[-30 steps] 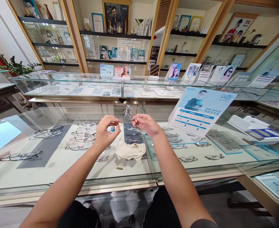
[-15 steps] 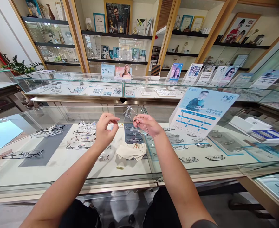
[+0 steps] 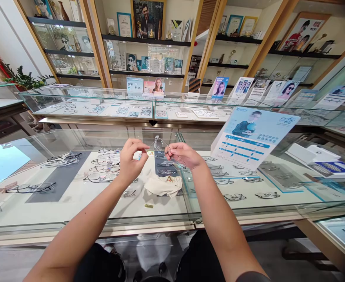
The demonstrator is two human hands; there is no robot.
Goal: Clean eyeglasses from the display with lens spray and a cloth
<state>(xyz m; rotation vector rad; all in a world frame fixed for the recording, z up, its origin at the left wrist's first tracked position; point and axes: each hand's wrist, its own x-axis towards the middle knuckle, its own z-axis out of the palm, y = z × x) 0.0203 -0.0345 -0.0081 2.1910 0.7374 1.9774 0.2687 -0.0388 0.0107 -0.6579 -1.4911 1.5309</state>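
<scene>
Currently the right hand [image 3: 185, 155] pinches glasses [image 3: 162, 145]; the left hand [image 3: 131, 157] curls, hold unclear.

The person's right grip [image 3: 187, 155] holds thin-rimmed glasses [image 3: 161, 145] above the table [image 3: 122, 212]. The left grip [image 3: 133, 158] hovers just beside them.

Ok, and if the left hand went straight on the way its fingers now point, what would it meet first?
The left hand would probably meet the thin-framed glasses held in the right hand, though depth is unclear: it might pass in front of them.
</scene>
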